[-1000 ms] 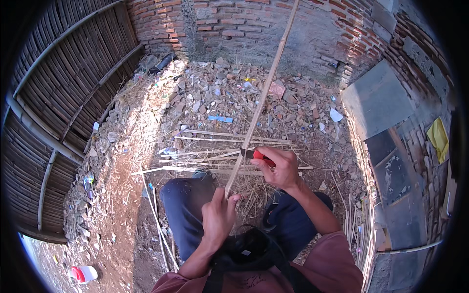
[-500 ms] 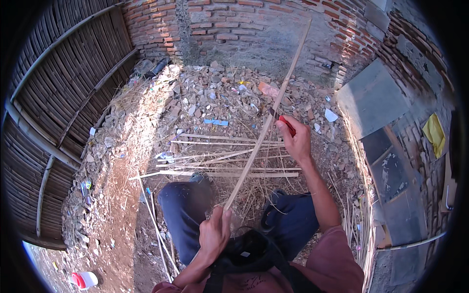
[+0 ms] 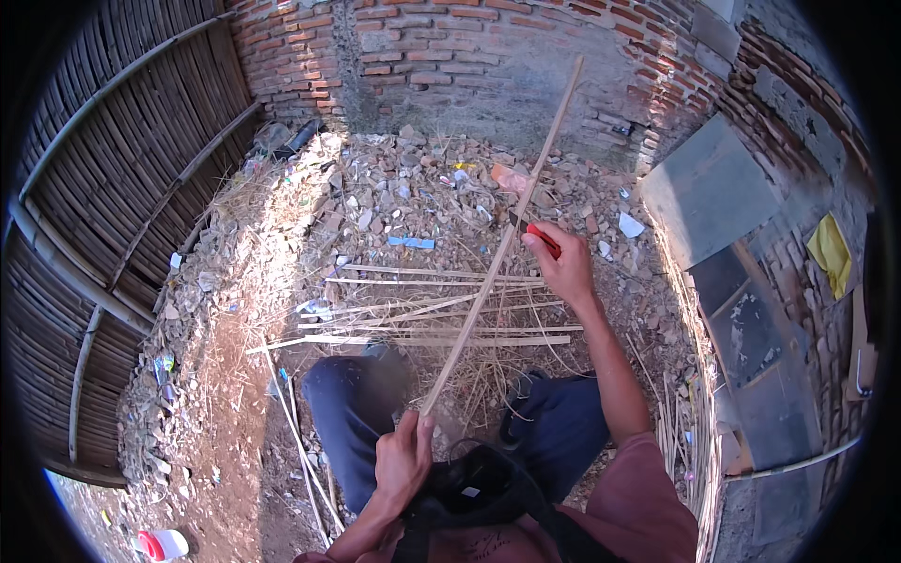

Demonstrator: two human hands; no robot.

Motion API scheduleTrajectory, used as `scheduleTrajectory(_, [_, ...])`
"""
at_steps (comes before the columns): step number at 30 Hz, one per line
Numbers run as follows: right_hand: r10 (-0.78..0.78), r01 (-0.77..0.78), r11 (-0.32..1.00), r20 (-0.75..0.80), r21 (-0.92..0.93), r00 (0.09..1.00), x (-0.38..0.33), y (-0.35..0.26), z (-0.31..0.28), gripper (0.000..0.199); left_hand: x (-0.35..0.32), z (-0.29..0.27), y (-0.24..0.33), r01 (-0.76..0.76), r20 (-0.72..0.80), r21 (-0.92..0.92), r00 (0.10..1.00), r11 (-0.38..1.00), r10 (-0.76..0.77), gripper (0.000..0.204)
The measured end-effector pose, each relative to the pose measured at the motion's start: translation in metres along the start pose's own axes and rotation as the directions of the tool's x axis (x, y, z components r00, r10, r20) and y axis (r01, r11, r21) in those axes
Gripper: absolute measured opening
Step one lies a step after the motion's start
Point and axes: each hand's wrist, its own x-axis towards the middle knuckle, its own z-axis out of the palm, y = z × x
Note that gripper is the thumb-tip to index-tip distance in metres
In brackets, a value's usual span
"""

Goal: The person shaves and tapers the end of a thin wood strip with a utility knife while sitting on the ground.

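A long, pale strip of split bamboo point(image 3: 483, 293) slants from my lap up toward the brick wall. Its near end is gripped in my left hand point(image 3: 404, 457), thumb and fingers closed around it. My right hand point(image 3: 566, 265) is wrapped round the red handle of a knife point(image 3: 545, 241). The dark blade meets the strip's edge around its middle. Beneath the strip, several more bamboo strips point(image 3: 404, 342) lie crosswise on the ground beyond my knees, among thin curled shavings point(image 3: 479, 380).
Rubble point(image 3: 385, 188) covers the ground up to the brick wall point(image 3: 450, 56). A bamboo-slat panel point(image 3: 122, 141) stands on the left. Grey boards point(image 3: 713, 192) lean at the right, near more upright strips point(image 3: 678, 422). A red-and-white container point(image 3: 161, 543) sits at lower left.
My left hand has drawn slightly down and left with the strip, whose far tip is lower. The knife hand has shifted slightly left and down, its blade still at the strip.
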Motion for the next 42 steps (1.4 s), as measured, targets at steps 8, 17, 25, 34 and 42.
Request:
scheduleTrajectory(8, [0.051,-0.054,0.997,-0.058,-0.050,0.997,0.000,-0.012,0.009,0.026,0.001,0.002,-0.004,-0.031,-0.014,0.031,0.999,0.999,0.031,0.030])
scheduleTrajectory(17, [0.171,-0.168,0.984,-0.039,0.067,0.984,0.014,0.036,-0.002,0.031,-0.010,0.000,-0.017,0.016,0.034,0.041,0.999,0.999,-0.017,0.033])
scheduleTrajectory(25, [0.192,-0.278,0.849,0.228,0.450,0.954,0.009,0.059,-0.010,0.026,-0.010,-0.010,-0.019,0.042,0.086,0.008,0.995,0.999,-0.042,0.030])
scheduleTrajectory(34, [0.112,-0.541,0.289,0.534,0.789,0.838,0.000,0.068,-0.025,0.043,-0.002,-0.017,-0.016,0.038,0.164,-0.118,0.986,0.992,-0.018,0.029])
scheduleTrajectory(42, [0.236,-0.529,0.185,0.485,0.828,0.842,-0.046,0.030,0.031,0.054,0.031,-0.012,0.014,-0.006,0.120,-0.193,0.992,0.981,0.030,0.027])
